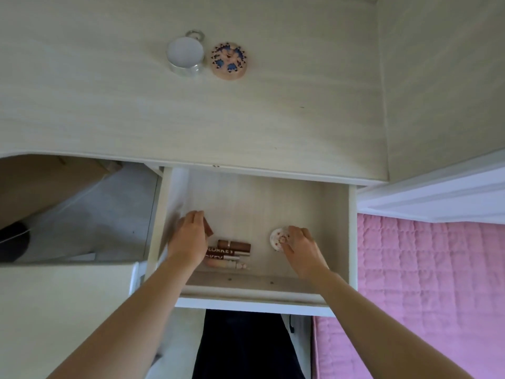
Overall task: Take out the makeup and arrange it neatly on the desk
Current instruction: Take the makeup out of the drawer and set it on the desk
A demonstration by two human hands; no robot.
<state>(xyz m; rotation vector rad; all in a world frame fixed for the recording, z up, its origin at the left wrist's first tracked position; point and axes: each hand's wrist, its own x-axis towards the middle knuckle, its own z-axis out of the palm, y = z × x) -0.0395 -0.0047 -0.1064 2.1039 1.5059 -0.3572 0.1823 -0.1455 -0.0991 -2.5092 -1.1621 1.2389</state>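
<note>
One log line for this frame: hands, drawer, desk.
left hand: grips brown item | right hand: grips round compact | drawer: open, tubes inside | desk: two round cases

The tabletop [191, 113] is pale matt wood grain, the jar [185, 56] shiny metal, and the bed cover [426, 272] quilted pink cloth.

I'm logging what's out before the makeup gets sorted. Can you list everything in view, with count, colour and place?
jar: 1, silver with white lid, far desk
patterned compact: 1, pink and blue, right of jar
desk: 1, pale wood
drawer: 1, white, open
tubes: about four, brown and pink, drawer front
brown item: 1, in left hand
round compact: 1, white and pink, under right hand
quilt: 1, pink, right
left hand: 1, in drawer
right hand: 1, in drawer
</note>
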